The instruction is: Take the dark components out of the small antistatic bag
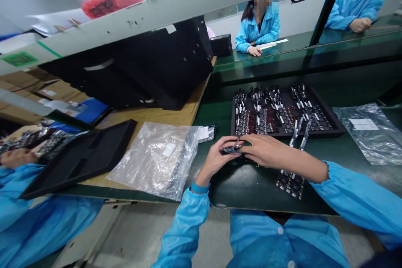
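While fingertips meet, left hand (216,157) and right hand (266,150) pinch a small part (231,149).

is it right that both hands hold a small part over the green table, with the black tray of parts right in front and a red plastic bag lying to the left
Not quite: the plastic bag to the left is clear, not red, as the head view shows. Both hands, left hand and right hand, do hold a small part over the green table, with the black tray in front.
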A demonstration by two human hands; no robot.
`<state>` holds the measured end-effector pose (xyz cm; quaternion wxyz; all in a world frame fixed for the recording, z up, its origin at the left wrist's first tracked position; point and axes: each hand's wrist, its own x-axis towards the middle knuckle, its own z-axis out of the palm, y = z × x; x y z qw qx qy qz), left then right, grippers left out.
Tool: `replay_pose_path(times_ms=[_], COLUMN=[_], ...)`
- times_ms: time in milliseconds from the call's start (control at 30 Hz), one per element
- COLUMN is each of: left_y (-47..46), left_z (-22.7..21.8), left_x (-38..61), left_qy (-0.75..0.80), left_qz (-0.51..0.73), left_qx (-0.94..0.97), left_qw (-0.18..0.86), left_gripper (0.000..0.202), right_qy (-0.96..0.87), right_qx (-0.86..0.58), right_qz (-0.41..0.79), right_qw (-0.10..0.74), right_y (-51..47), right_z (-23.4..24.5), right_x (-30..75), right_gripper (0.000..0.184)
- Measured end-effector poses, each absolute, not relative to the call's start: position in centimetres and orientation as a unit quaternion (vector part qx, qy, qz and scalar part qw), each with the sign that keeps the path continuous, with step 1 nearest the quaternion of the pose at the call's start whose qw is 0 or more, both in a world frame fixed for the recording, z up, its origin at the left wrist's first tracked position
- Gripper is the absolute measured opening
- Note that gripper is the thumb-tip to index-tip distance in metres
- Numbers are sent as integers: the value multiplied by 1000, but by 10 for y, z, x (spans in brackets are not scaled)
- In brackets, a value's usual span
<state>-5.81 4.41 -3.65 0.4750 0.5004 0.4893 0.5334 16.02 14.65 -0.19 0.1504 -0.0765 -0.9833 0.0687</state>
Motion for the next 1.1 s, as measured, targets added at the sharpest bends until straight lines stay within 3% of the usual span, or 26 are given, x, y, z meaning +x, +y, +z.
replay_pose_path(times_ms=[367,533,967,1100], left_y=[43,44,42,39], left_z=[-34,-38,-26,-25], left_x=[-60,-63,-51,-54], left_qy=[523,534,515,514], left_qz=[536,525,551,566], left_qx=[507,504,499,491], left_qw=[427,430,427,418], left_gripper=[54,54,56,54], right_qy=[-967,-968,-984,-981], right_qx=[-58,-47,-40,-41], right_qz=[127,146,91,95], right_qw=[212,198,147,161], right_y=[150,151,154,153], right_z=[1,-2,1,6], right_x=[170,165,155,160], right_gripper=[44,32,21,30])
